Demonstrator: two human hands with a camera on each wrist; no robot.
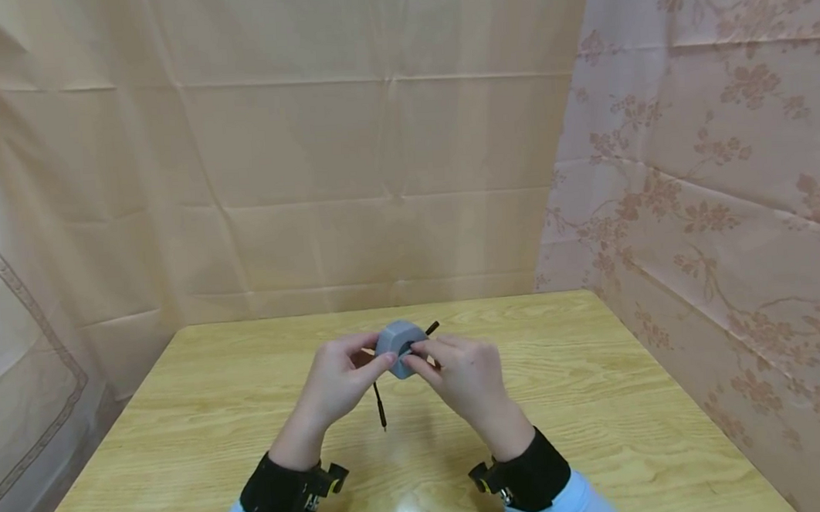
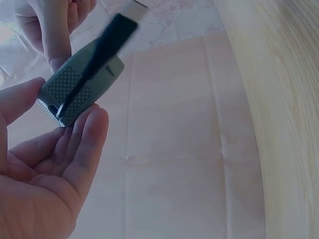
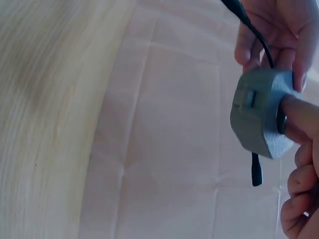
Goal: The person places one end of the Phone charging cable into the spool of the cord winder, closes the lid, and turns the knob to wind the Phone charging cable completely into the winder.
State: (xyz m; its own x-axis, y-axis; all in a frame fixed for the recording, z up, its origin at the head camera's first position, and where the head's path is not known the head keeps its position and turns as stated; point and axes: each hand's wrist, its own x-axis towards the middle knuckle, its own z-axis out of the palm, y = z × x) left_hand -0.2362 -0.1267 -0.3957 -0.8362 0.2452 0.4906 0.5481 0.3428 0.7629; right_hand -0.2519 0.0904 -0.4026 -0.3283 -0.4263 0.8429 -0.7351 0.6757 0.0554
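Above the table, both hands hold a grey, faceted cable winder (image 1: 398,338) with a black cable. My left hand (image 1: 340,376) grips the winder's side between thumb and fingers. At the opening in its face, the thumb and index finger of my right hand (image 1: 468,369) pinch inward; the right wrist view shows a fingertip inside the opening (image 3: 281,122), but what it touches there is hidden. One black cable end (image 1: 381,412) hangs below the left hand, and the other (image 1: 432,328) sticks out at upper right. The left wrist view shows a metal-tipped plug (image 2: 117,37) beside the winder's dimpled edge (image 2: 65,84).
A light wood-grain table (image 1: 251,419) lies beneath the hands. Behind it hangs a beige curtain (image 1: 308,176), and a floral curtain (image 1: 713,194) runs along the right side. Black bands (image 1: 281,491) with small cameras circle both wrists.
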